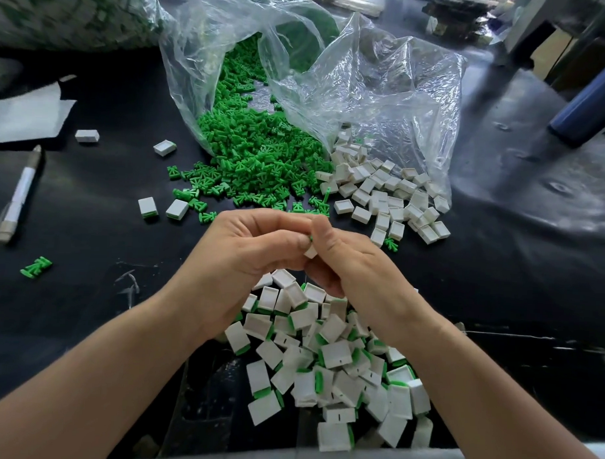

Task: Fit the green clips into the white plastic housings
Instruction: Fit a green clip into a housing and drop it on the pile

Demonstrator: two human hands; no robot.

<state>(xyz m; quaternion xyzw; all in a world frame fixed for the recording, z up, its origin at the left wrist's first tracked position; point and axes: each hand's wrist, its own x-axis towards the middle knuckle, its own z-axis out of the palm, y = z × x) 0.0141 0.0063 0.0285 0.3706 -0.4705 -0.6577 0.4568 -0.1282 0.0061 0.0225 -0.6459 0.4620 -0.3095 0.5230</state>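
Note:
Both hands meet at the middle of the head view. My left hand and my right hand pinch one white housing between their fingertips, with a sliver of a green clip showing at its top. Most of the piece is hidden by fingers. Loose green clips spill from a clear plastic bag behind the hands. Empty white housings lie to the right of them. A heap of housings with green clips in them lies under my wrists.
A pen lies at the left on the black table, with white paper behind it. A stray green clip and a few single housings lie at the left. Another filled bag sits at the far left.

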